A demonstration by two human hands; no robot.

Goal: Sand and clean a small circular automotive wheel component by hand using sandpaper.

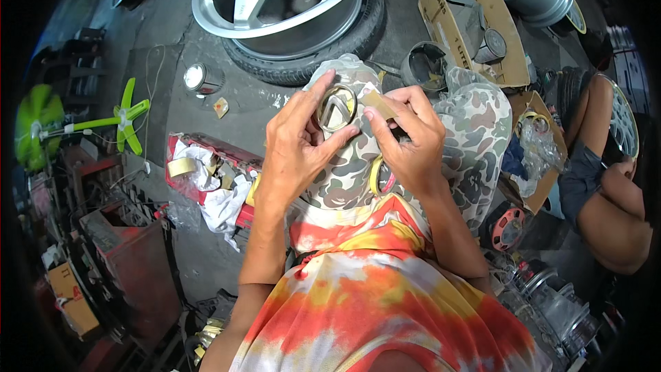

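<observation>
My left hand (302, 147) grips a round wheel centre cap (336, 108) by its rim, above my camouflage-clad knee. The cap has a raised, silvery triangular emblem. Between the thumb and fingers of my right hand (415, 139) is a small tan strip (381, 106), held just right of the cap. Whether the strip is tape or abrasive paper cannot be told. A yellow tape roll (375, 178) with a pink inner ring rests at my lap, partly hidden by my right hand.
A silver alloy wheel (250, 2) lies on a tyre (304, 67) ahead. Left are a metal can (202, 78), a green fan (125, 113) and a red toolbox (248, 215) with rags. Right are cardboard boxes (438, 18) and another person's bare leg (612, 222) beside a wheel.
</observation>
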